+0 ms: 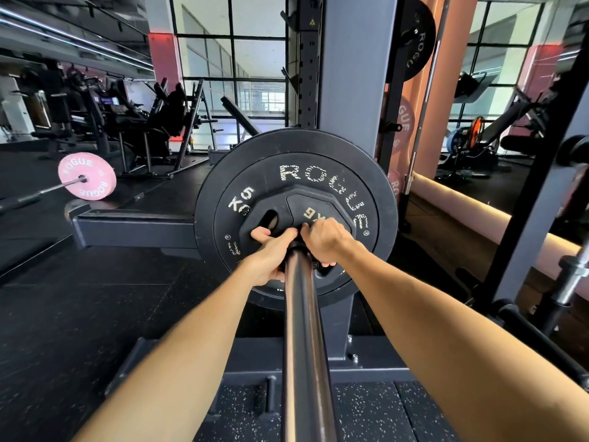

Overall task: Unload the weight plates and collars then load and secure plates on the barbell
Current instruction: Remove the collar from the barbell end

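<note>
A steel barbell sleeve [302,330] runs away from me toward a stack of black plates. The largest is a black Rogue 5 kg plate [318,173]; in front of it sits a smaller many-sided black plate [315,205] with grip holes. A black collar [298,245] hugs the sleeve against that small plate, mostly hidden by my fingers. My left hand [271,253] wraps the collar from the left, thumb up near a grip hole. My right hand [326,239] clamps it from the right.
A grey rack upright [353,74] stands just behind the plates, its base beam [134,228] stretching left. More plates hang on storage pegs [414,39] at right. A pink-plated barbell [86,176] lies on the floor at left. Another bar end [570,279] juts in at right.
</note>
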